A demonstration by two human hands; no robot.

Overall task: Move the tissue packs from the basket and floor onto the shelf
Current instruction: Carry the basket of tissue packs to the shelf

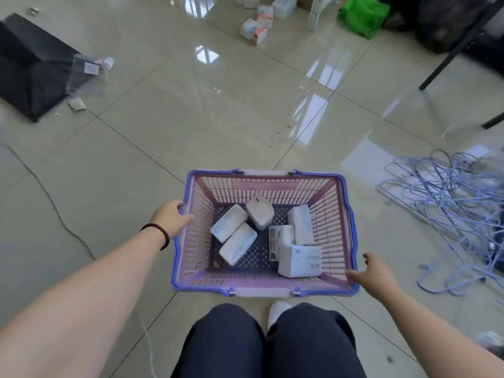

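Note:
A pink and purple plastic basket stands on the tiled floor right in front of my knees. Several white tissue packs lie loose on its bottom. More tissue packs lie scattered on the floor at the far top of the view. My left hand is at the basket's left rim, fingers apart, touching or nearly touching it. My right hand hovers at the basket's near right corner, fingers spread and holding nothing. No shelf is clearly in view.
A tangle of purple wire hangers lies to the right. A black bag with clear plastic wrapping sits at the left. A green bag, a white frame leg and black table legs stand at the back right.

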